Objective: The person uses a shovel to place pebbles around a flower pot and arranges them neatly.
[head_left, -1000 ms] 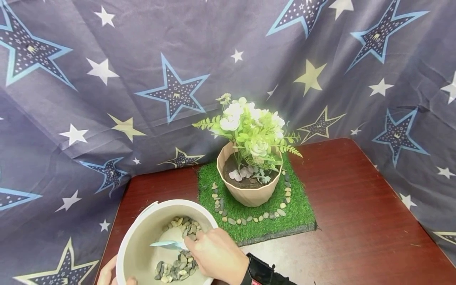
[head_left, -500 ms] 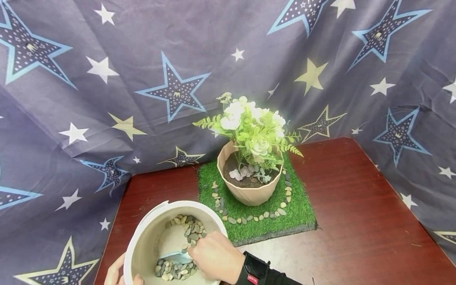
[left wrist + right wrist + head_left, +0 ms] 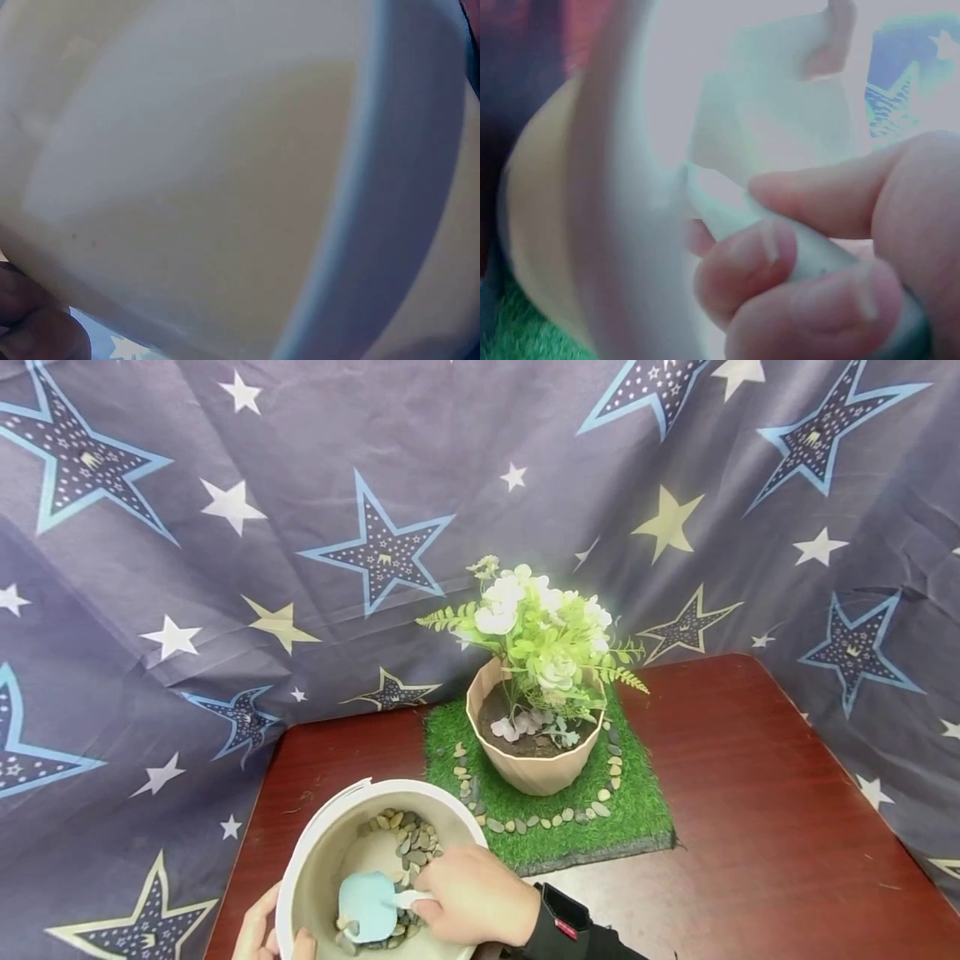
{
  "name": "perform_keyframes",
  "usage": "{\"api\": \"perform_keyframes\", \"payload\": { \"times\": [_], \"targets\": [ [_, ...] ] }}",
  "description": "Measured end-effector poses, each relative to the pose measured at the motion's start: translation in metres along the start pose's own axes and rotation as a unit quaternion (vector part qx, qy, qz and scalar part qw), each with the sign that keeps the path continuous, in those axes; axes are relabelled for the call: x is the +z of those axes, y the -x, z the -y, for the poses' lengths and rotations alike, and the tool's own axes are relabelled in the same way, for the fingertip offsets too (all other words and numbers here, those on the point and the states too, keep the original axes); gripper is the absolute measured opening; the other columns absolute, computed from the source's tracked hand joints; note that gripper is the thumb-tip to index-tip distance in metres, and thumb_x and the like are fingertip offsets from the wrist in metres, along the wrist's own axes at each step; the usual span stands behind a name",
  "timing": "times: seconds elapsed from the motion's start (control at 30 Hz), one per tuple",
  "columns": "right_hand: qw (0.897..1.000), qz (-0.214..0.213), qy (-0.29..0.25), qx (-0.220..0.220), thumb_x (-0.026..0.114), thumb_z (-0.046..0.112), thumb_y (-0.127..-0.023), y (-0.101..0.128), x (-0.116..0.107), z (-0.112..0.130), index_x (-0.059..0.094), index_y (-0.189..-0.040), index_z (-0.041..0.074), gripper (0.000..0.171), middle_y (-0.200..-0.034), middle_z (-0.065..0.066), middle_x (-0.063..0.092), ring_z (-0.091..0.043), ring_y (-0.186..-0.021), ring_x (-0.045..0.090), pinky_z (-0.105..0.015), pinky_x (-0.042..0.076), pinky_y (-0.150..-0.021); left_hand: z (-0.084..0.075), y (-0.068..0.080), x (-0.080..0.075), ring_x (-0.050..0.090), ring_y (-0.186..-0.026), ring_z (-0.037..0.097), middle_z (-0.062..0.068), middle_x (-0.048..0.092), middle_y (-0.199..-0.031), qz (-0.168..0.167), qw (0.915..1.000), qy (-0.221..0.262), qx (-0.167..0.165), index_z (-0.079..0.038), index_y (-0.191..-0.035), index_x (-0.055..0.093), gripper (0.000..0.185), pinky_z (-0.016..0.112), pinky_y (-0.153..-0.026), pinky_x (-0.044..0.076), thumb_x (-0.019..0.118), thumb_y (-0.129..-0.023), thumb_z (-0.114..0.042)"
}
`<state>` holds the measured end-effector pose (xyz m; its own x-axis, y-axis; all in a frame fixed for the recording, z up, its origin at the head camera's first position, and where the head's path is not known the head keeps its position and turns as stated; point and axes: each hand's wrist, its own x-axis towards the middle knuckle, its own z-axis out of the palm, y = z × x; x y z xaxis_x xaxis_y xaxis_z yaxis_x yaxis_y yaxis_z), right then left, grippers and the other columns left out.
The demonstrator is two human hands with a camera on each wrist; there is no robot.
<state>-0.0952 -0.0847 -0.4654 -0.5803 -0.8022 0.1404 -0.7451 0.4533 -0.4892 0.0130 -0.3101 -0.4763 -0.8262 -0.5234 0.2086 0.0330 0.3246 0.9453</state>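
A white bucket [image 3: 288, 893] stands at the near left of the table in the head view, its opening facing up toward me. My left hand [image 3: 262, 931] grips the bucket's near-left rim, thumb over the edge. In the left wrist view the bucket wall [image 3: 187, 187] fills most of the picture. My right hand [image 3: 480, 897] reaches over the right rim and holds a small shovel by its pale handle [image 3: 810, 255], fingers wrapped round it. The light blue shovel blade [image 3: 367, 906] lies broad side up over grey and tan pebbles [image 3: 416, 843] inside, covering part of them.
Behind the bucket, a beige flowerpot [image 3: 536, 772] with white flowers [image 3: 558, 668] stands on a green turf mat [image 3: 637, 818]. A curved row of pebbles [image 3: 566, 816] surrounds the pot's front. The reddish wooden table [image 3: 750, 793] meets a star-patterned cloth [image 3: 450, 435] at the back.
The shovel blade has moved down to the nearer pebbles and turned from edge-on to broad side up. The bucket has shifted slightly right, both hands with it.
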Motion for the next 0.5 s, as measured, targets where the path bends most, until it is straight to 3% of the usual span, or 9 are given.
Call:
{"api": "perform_keyframes", "payload": {
  "times": [0.13, 0.27, 0.4, 0.5],
  "targets": [
    [0.996, 0.016, -0.091, -0.001, 0.062, 0.029, -0.103, 0.003, -0.009, -0.004, 0.060, -0.074, 0.026, 0.029, -0.066, 0.016, 0.045, 0.000, -0.056, 0.032, -0.013, 0.026, -0.057, 0.007, -0.001, -0.005, 0.072, -0.075, -0.002, -0.019, 0.074, -0.093, 0.018, 0.9986, 0.050, -0.007, -0.029, -0.129, 0.062, 0.079, 0.021, -0.050, 0.058, 0.046, -0.079, 0.030],
    [0.988, 0.023, -0.153, 0.002, 0.060, 0.029, -0.105, 0.008, -0.020, -0.007, 0.076, -0.098, 0.028, 0.017, -0.074, 0.018, 0.056, 0.003, -0.058, 0.037, -0.011, 0.032, -0.063, 0.013, -0.003, -0.009, 0.071, -0.078, -0.002, -0.018, 0.073, -0.097, 0.019, 0.9976, 0.066, -0.011, -0.030, -0.129, 0.063, 0.080, 0.020, -0.051, 0.058, 0.047, -0.079, 0.031],
    [0.984, 0.007, -0.176, 0.022, 0.060, 0.030, -0.105, 0.016, -0.033, -0.011, 0.078, -0.113, 0.028, 0.020, -0.093, 0.020, 0.071, 0.008, -0.072, 0.052, -0.013, 0.041, -0.079, 0.017, -0.007, -0.013, 0.071, -0.077, -0.003, -0.018, 0.073, -0.094, 0.010, 0.9981, 0.056, -0.022, -0.031, -0.126, 0.062, 0.077, 0.018, -0.050, 0.057, 0.046, -0.079, 0.029],
    [0.980, -0.009, -0.192, 0.043, 0.060, 0.028, -0.105, 0.024, -0.043, -0.015, 0.079, -0.112, 0.027, 0.020, -0.090, 0.019, 0.070, 0.007, -0.073, 0.053, -0.014, 0.041, -0.078, 0.024, -0.013, -0.022, 0.071, -0.076, -0.003, -0.018, 0.073, -0.092, 0.024, 0.9965, 0.067, -0.044, -0.034, -0.125, 0.059, 0.076, 0.018, -0.052, 0.058, 0.045, -0.081, 0.027]
  ]
}}
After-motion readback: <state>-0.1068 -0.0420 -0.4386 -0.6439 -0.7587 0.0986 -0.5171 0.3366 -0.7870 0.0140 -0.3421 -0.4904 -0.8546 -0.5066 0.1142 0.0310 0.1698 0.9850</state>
